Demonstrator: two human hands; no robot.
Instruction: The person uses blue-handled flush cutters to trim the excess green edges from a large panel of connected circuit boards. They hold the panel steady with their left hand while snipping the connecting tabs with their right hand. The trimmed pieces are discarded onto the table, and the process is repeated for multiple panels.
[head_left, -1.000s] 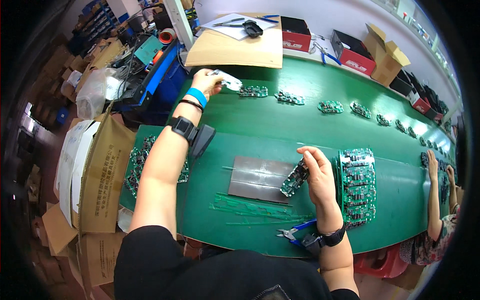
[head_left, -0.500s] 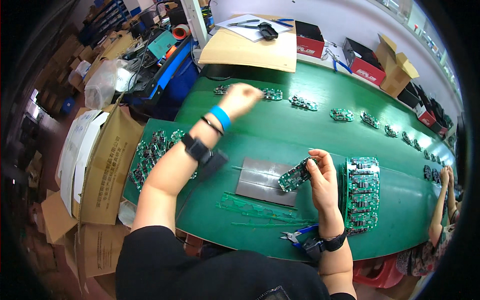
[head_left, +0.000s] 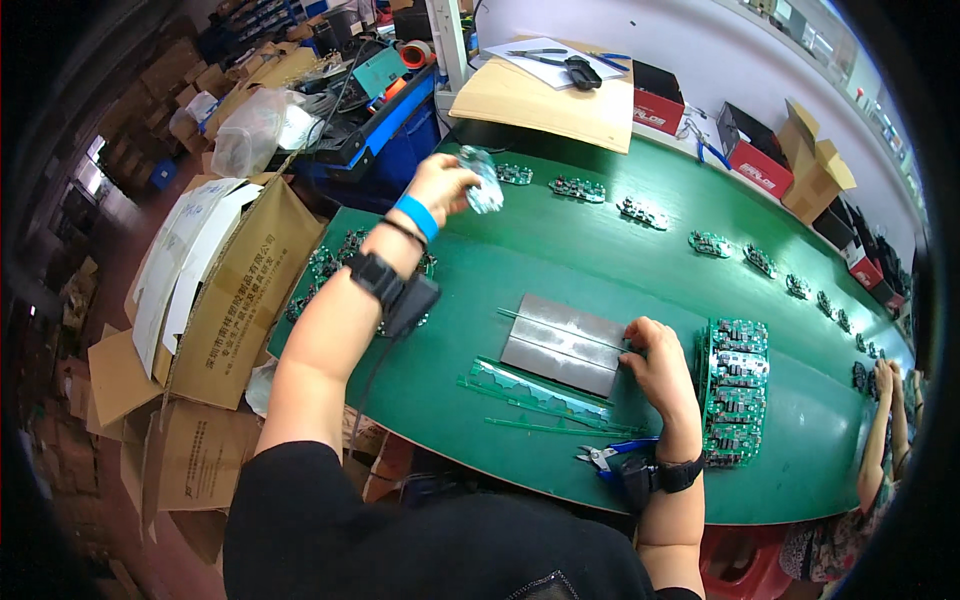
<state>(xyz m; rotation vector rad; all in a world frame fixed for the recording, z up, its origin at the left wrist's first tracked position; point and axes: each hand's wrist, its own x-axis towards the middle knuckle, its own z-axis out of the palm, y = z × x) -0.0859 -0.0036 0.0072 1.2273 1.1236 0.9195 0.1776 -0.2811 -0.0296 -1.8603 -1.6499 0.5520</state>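
Left hand point(head_left: 440, 187) lifts a blurred board point(head_left: 486, 193) in a closed grip; right hand point(head_left: 660, 365) rests curled at the grey plate point(head_left: 562, 344) edge, its hold unclear; mid-transfer, next needs careful placing

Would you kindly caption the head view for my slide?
Left hand lifts a blurred pale object over the green table; right hand rests at a grey plate.

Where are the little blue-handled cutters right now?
The cutters lie at the near table edge, beside the right hand's wrist, below the grey plate.
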